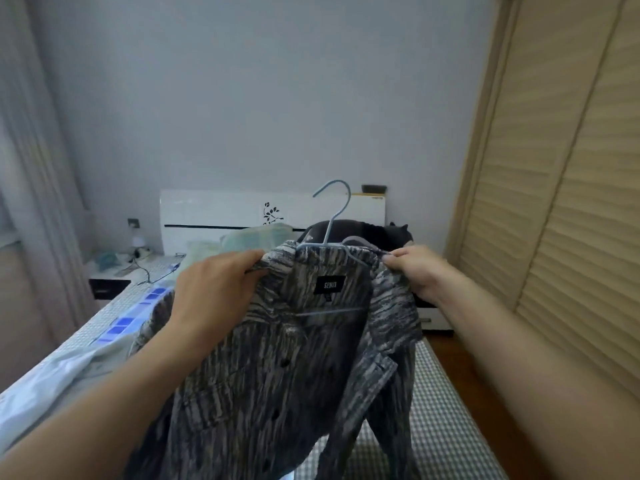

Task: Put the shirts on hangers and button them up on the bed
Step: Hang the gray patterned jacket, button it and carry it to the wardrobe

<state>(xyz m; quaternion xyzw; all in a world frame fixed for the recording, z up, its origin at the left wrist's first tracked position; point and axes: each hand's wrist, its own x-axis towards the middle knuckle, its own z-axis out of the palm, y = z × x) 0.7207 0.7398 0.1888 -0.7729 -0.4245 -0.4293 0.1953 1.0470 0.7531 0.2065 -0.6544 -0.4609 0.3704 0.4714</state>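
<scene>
— What are you working over?
— Your bed point(446, 424), under a small-checked cover.
— And what lies on it?
— Left of the white headboard point(214, 211), pale green pillows point(256, 237); right of them, against the headboard, a dark bundle point(367, 233). Farther from the headboard, on your left, a white sheet point(52, 375) with blue squares is rumpled along the bed's edge.

Matt cloth shirt point(277, 358), smooth (probably coated wire) hanger point(332, 216).
</scene>
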